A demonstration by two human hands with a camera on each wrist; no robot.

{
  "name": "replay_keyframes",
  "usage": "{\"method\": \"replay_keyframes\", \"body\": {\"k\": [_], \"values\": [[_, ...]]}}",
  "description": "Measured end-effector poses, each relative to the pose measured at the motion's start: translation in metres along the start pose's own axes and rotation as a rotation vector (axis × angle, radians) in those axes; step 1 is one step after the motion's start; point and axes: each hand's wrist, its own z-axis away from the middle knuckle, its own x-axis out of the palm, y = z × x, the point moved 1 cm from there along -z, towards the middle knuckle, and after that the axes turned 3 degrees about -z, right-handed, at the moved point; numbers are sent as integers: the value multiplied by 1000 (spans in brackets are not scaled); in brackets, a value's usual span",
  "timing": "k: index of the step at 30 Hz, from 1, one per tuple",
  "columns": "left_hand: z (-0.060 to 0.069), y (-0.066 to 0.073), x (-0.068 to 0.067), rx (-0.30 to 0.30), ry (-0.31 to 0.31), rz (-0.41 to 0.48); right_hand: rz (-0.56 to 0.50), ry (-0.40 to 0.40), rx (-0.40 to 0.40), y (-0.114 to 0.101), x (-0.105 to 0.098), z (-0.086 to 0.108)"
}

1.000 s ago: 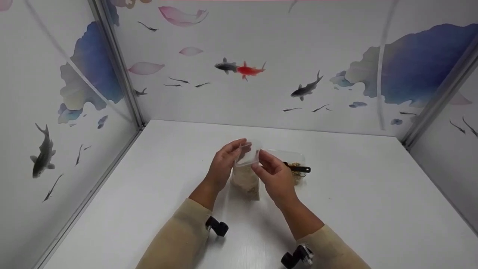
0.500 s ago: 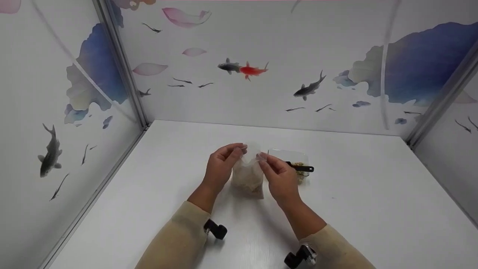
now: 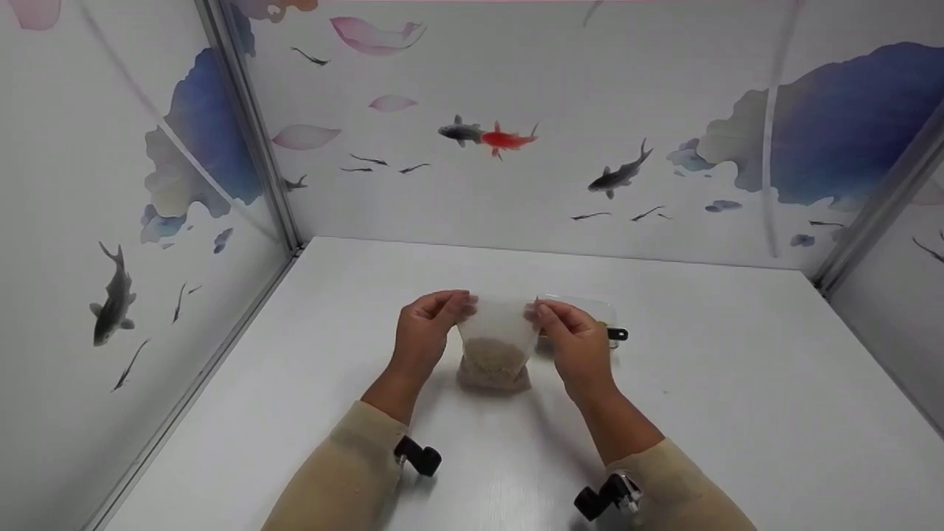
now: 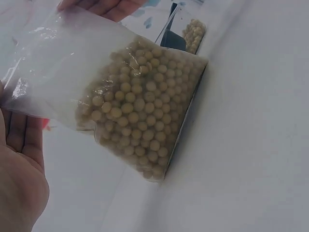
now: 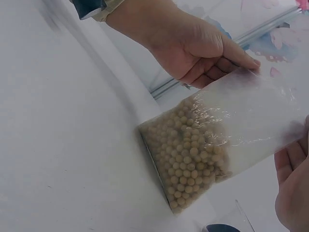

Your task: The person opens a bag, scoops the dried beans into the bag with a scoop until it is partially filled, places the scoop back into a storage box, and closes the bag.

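Observation:
A clear plastic bag [image 3: 501, 318], its lower part filled with soybeans [image 3: 494, 361], stands upright on the white table between my two hands. My left hand [image 3: 426, 328] pinches its top left corner between thumb and fingers. At the opposite top corner, my right hand [image 3: 579, 346] pinches the plastic in the same way. The upper part of the bag is stretched flat between them. In the left wrist view the round beans [image 4: 140, 104] show closely through the film, and the bag's base meets the tabletop.
Behind my right hand stands a clear container [image 3: 582, 301], partly hidden, with more soybeans [image 4: 194, 35] in it. A black handle [image 3: 618, 334] sticks out over its right side. Printed white panels [image 3: 516, 199] enclose the table's back and sides.
My hands have moved apart, drawing the bag's round open mouth into a flat, wide top. The right hand now covers more of the container. The head view has shifted slightly.

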Motion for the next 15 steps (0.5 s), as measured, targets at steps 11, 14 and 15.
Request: {"method": "replay_keyframes", "body": {"k": [11,14,15], "values": [[0,-9,-6,-20,-99,-28,-29,-74,-10,3,1,2],[0,-9,-6,-19,-100,-29,-35,-102,-19,3,3,3],[0,-9,-6,-19,-94,-27,-27,-102,-19,3,3,3]]}}
